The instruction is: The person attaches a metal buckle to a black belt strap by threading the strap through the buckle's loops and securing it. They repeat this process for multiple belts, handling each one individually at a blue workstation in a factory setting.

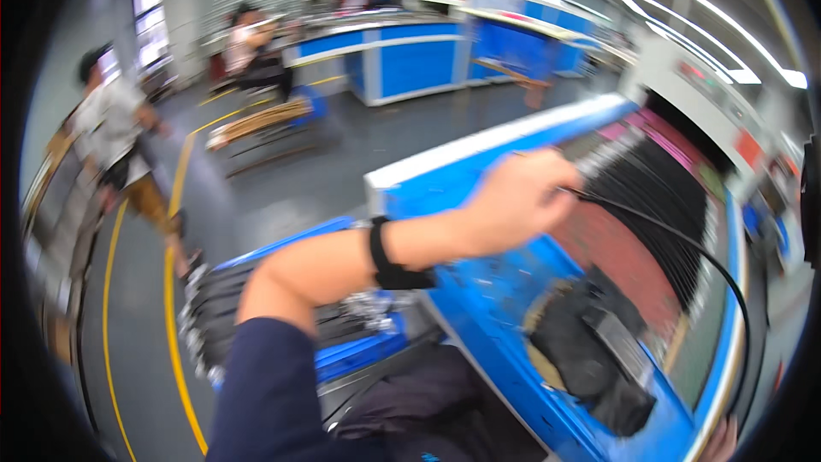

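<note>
My left hand (532, 192) is closed on one end of a thin black cord (723, 263), over a blue-sided worktable. A black band circles that wrist, and the sleeve is dark blue. From these fingers the cord bows right and down to my right hand (723, 442), which shows only in part at the lower right rim and appears closed on it. Many similar black cords (654, 201) with silvery ends lie side by side on the reddish table surface (603, 244). Nearer me, a dark cloth or glove bundle (581, 351) rests on the blue ledge with a grey block-like piece (617, 344).
Left of the table stands a blue tray (359, 359) of black cords with silvery ends. A white machine housing (697, 107) rises behind the table. Farther off are blue-and-white benches (419, 64), a seated person (256, 51) and a walking person (120, 133).
</note>
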Tool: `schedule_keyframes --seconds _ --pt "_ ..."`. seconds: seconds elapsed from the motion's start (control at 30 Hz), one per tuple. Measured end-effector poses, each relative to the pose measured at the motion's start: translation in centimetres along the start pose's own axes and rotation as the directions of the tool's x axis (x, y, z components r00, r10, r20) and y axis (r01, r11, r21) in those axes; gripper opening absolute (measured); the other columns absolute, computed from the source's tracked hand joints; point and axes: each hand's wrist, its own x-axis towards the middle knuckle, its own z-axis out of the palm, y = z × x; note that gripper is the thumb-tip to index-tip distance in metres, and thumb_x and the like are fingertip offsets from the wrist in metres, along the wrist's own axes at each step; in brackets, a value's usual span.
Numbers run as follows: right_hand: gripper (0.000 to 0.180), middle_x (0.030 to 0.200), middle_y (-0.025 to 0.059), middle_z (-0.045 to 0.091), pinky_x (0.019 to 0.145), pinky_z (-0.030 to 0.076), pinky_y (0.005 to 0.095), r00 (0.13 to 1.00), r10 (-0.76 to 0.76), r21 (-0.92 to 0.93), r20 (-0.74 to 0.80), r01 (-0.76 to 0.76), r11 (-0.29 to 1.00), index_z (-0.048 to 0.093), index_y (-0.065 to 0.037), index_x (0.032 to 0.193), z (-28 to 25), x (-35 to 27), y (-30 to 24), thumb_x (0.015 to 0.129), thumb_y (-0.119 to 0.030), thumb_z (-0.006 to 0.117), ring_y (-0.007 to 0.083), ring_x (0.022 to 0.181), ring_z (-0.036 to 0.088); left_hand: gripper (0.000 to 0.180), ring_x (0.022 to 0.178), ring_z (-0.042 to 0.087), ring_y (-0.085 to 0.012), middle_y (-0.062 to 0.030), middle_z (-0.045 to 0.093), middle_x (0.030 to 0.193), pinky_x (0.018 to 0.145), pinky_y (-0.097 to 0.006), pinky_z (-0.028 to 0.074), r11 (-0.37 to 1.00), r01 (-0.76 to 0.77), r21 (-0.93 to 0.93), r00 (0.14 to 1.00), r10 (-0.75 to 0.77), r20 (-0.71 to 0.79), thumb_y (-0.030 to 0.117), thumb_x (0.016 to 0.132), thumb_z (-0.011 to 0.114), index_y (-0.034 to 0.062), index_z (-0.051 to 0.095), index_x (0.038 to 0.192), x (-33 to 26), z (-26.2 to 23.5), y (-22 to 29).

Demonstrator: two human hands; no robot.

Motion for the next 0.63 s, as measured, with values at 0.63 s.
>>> schedule_keyframes --seconds 0.63 --pt "0.016 0.082 0.0142 0.054 0.069 0.046 0.0412 0.985 -0.129 0.009 0.114 0.129 0.992 0.062 -0.004 0.078 14.3 15.1 0.7 0.076 -0.019 0.059 0.0319 0.077 0.057 0.014 0.081 0.057 -0.0291 -0.0122 0.057 0.08 0.071 -0.042 0.045 0.885 -0.001 0.466 0.88 -0.22 0.42 0.02 0.068 0.062 0.0088 0.065 0.075 4.7 21.0 -19.4"
